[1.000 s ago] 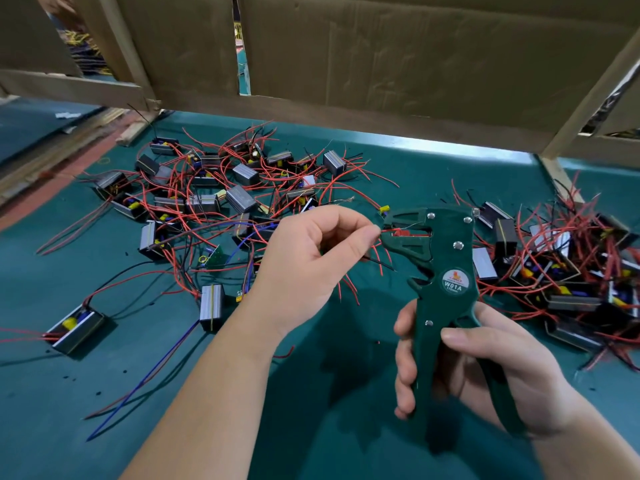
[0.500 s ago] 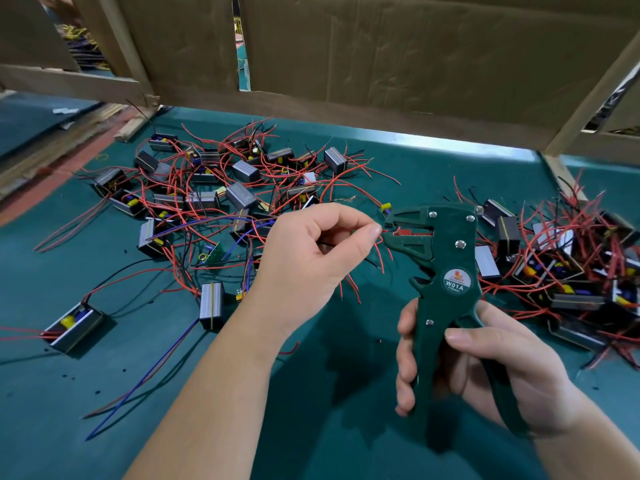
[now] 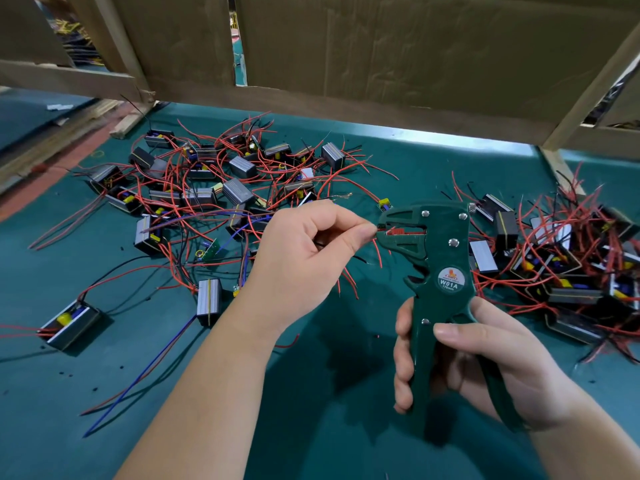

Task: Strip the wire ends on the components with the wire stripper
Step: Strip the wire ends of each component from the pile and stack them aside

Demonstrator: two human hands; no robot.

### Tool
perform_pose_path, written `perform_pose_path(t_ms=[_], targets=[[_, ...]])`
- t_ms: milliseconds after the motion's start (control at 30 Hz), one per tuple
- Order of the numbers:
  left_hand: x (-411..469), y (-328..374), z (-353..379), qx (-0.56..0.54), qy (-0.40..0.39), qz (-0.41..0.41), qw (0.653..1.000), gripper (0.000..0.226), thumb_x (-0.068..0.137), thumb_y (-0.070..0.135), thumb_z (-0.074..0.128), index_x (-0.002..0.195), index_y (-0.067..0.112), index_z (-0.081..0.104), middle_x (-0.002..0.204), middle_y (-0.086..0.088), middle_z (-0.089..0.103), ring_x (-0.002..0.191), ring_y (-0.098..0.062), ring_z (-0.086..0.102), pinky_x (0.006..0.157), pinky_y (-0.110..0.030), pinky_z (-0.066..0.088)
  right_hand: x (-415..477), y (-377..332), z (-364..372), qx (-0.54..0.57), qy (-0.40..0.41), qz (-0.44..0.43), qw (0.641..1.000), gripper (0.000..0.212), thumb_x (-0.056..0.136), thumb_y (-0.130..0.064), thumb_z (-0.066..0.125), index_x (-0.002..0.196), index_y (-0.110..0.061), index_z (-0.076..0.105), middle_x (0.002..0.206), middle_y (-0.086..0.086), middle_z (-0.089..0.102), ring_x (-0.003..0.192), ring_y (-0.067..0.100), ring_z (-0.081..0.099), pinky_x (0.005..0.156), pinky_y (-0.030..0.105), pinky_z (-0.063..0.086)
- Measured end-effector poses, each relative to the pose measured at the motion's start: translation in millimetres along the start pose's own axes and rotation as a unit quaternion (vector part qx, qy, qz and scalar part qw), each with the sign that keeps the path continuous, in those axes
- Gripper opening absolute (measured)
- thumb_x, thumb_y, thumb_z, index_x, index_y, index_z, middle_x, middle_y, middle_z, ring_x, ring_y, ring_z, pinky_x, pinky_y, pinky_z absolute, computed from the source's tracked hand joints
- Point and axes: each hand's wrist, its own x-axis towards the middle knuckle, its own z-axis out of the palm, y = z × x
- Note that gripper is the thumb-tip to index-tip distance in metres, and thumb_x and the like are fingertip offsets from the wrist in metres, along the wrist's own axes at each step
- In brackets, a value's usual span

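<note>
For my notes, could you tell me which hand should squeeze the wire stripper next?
Right: the right hand grips the handles of the wire stripper, while the left hand pinches a red wire at its jaws.

Green wire stripper (image 3: 437,258), upright, red wire end (image 3: 379,231) in its head, grey wired components (image 3: 239,192) heaped left and right on green mat.
</note>
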Motion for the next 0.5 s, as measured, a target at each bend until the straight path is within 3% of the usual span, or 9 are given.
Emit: perform_pose_path(t_ms=[333,500], targets=[[-1.2,-0.9,-0.4,0.041,0.011,0.011,0.999,0.02,0.08,0.021,0.067,0.066,0.035,0.063,0.055,0.014,0.054,0.052,-0.002,0.043,0.054,-0.01,0.033,-0.1,1.5,0.3,-0.017,0.02,0.011,1.0,0.045,0.066,-0.032,0.083,0.094,-0.002,0.064,0.075,0.029,0.06,0.064,0.043,0.062,0.06,0.043,0.053],[-1.0,-2.1,-1.8,0.04,0.004,-0.007,0.999,0.017,0.079,0.027,0.067,0.067,0.038,0.065,0.056,0.016,0.059,0.051,-0.001,0.044,0.053,-0.01,0.033,1.7,3.9,0.9,-0.029,0.046,0.011,0.998,0.044,0.064,-0.035,0.084,0.089,-0.005,0.065,0.071,0.028,0.059,0.06,0.042,0.061,0.059,0.047,0.052]])
